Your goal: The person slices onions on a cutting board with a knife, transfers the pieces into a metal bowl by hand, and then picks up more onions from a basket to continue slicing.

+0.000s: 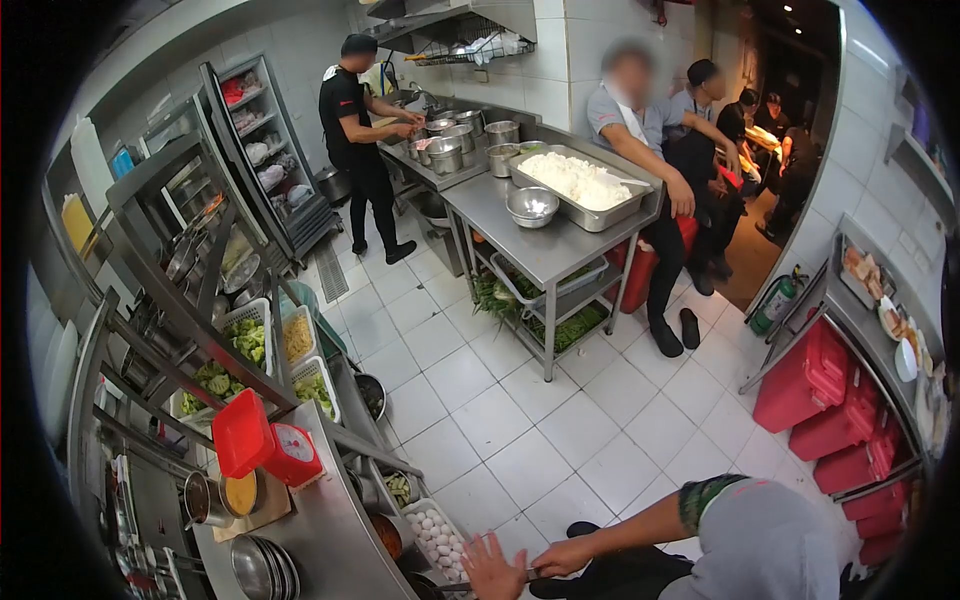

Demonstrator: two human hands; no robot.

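Observation:
My left hand (494,568) is at the bottom edge, open, with its fingers spread and nothing in them. Just to its right, my right hand (563,558) is closed around a long dark handle (537,574). This handle runs left, passing by my left hand; what lies at its far end is mostly cut off or hidden. Behind my left hand, a white basket of eggs (436,538) stands low beside the steel counter (330,520).
A red kitchen scale (292,455), pots (207,498) and stacked metal bowls (262,567) stand on the left counter. A steel table (505,237) bears a large tray of rice (612,218). One person (352,120) works at the back; others sit near the doorway. Red bins (800,378) stand at right.

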